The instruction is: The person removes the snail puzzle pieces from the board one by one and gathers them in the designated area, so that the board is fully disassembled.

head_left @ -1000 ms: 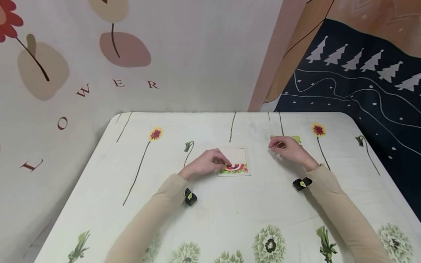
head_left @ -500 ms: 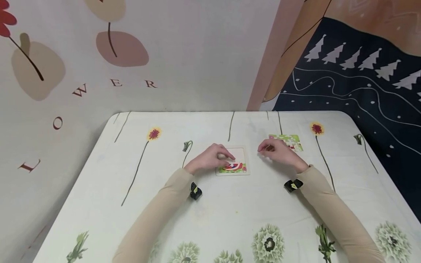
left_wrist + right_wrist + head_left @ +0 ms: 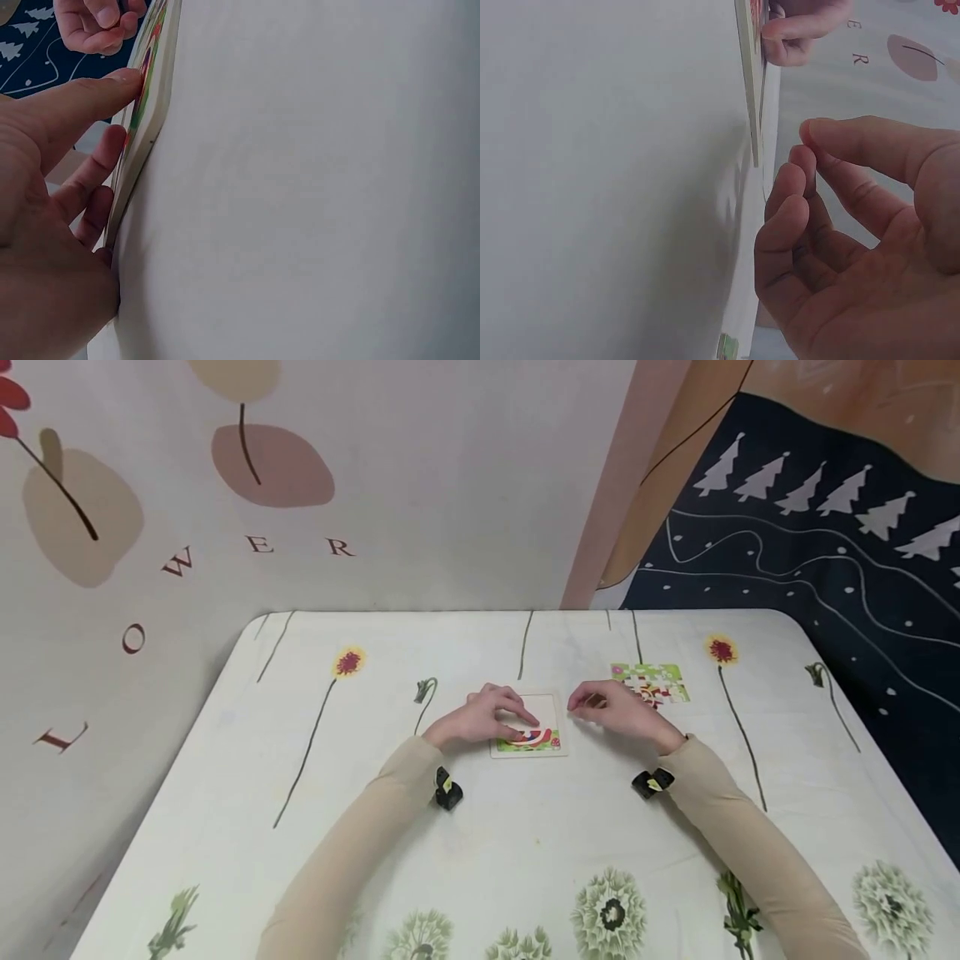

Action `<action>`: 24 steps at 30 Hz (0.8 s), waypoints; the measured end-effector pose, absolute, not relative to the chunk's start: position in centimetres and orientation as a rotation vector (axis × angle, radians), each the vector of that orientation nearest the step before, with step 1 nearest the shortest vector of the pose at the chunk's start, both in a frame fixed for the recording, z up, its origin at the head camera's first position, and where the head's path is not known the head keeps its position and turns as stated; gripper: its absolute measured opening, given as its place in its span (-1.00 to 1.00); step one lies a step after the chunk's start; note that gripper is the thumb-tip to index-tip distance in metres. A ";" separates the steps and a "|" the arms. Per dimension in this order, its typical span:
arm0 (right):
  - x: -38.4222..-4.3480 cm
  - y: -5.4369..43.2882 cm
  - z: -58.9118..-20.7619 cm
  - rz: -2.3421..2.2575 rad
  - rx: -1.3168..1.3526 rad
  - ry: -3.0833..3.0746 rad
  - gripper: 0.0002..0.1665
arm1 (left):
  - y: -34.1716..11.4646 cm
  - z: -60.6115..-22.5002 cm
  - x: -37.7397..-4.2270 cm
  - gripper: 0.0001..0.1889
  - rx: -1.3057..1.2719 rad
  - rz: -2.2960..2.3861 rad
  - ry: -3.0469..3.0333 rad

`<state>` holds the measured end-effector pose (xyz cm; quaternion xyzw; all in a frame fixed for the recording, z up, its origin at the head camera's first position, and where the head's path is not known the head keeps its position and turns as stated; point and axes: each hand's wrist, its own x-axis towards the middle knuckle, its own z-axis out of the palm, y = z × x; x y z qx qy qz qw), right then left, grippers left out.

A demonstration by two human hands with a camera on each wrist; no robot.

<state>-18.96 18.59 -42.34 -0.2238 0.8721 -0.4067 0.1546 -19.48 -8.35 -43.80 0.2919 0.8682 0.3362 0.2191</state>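
Note:
A small square puzzle board (image 3: 555, 752) lies mid-table. Its lower part bears a red, white and green picture, while the upper part is plain white. My left hand (image 3: 487, 714) rests on the board's left side, fingers spread and relaxed, one digit touching the picture (image 3: 139, 105) in the left wrist view. Just beyond the board's right edge hovers my right hand (image 3: 615, 706), thumb and forefinger tips (image 3: 817, 135) brought together, the others curled. Whether a small piece sits between those tips is hidden. Behind the right hand lie green and red jigsaw pieces (image 3: 663, 675).
The white tablecloth (image 3: 480, 860) carries printed flowers. Hanging cloths with lettering (image 3: 337, 547) and pale trees (image 3: 720, 468) rise behind the table and along its sides. Black straps with camera mounts (image 3: 448, 789) sit at both wrists.
My right hand has moved left from over the jigsaw pieces to the board's right edge, uncovering most of them. My left hand has shifted slightly up and right, with its fingers spread wider.

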 end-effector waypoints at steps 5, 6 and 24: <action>-19.0 18.0 -42.5 -1.148 -0.674 2.444 -0.80 | -8.3 -43.8 -19.5 -0.70 0.800 0.939 2.395; -19.0 17.8 -42.5 -1.142 -0.678 2.435 -0.79 | -8.3 -43.8 -19.5 -0.70 0.797 0.941 2.392; -18.7 16.7 -42.8 -1.089 -0.711 2.342 -0.75 | -8.3 -44.1 -19.5 -0.75 0.799 0.970 2.371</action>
